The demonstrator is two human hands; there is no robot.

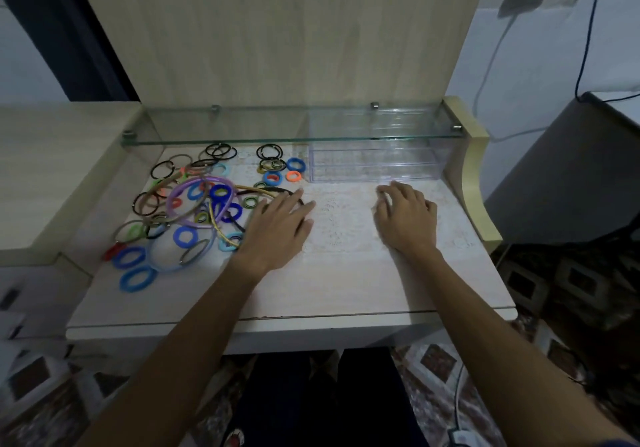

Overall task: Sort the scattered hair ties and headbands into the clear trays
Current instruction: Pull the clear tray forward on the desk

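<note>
Clear plastic trays (372, 164) sit at the back of the bench (346, 273), under the glass shelf (277, 126), and through their walls you can make out nothing inside them.

From your head camera, your right hand (407, 220) lies just in front of the trays, palm down on the bench, fingers loosely bent, its grip holding nothing. Left of the trays, close by their left end, lie a few small blue and orange hair ties (284, 173) and some thin black ones (269, 152).

Further left of the trays the main heap of hair ties (187, 211) spreads over the bench: blue, green, red, black and brown loops, tangled with a purple headband (202, 201) and a gold headband (216, 221). Your left hand (277, 228) lies flat at the right edge of that heap, fingers straight and spread, its grip wide and around nothing; a dark headband (277, 191) curves just by its fingertips (299, 193).
</note>
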